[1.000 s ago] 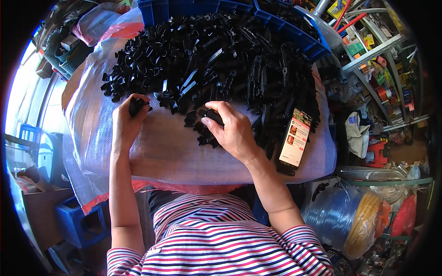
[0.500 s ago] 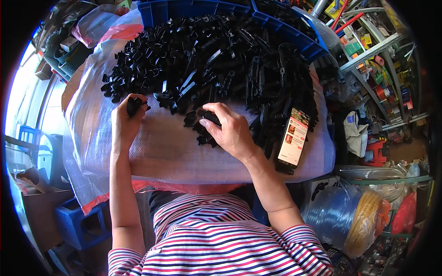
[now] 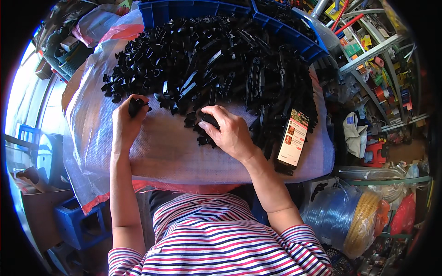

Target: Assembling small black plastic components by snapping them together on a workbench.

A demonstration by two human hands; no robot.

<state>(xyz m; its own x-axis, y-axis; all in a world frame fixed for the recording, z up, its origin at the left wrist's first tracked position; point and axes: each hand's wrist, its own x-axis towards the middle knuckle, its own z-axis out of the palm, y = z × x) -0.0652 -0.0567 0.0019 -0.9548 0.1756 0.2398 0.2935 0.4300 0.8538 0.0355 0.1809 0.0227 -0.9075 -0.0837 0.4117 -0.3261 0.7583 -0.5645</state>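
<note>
**Your left hand [image 3: 125, 123] and right hand [image 3: 234, 137] both gripping at the near edge of the pile [image 3: 207, 60]**

Your left hand is closed around a black part [image 3: 135, 107] at the pile's near left edge; your fingers wrap it, so its full shape is hidden. Your right hand pinches a second part [image 3: 211, 120] between thumb and fingers, just in front of the pile's middle. Some loose parts [image 3: 205, 140] lie just beside that hand, on your side of the pile. Your two hands are well apart.

The pile is made up of small black pieces and longer strips, spread over a pale woven sack [image 3: 170, 154]. At the pile's near right corner you have a phone [image 3: 289, 145] with its screen lit. Directly behind the pile is a blue crate [image 3: 193, 8], and a second crate [image 3: 315, 49] borders its far right side. Well to the right of the pile, you have a shelf [image 3: 368, 60] among coloured packages. Left of the pile and nearer to you is a blue stool [image 3: 79, 225].
</note>
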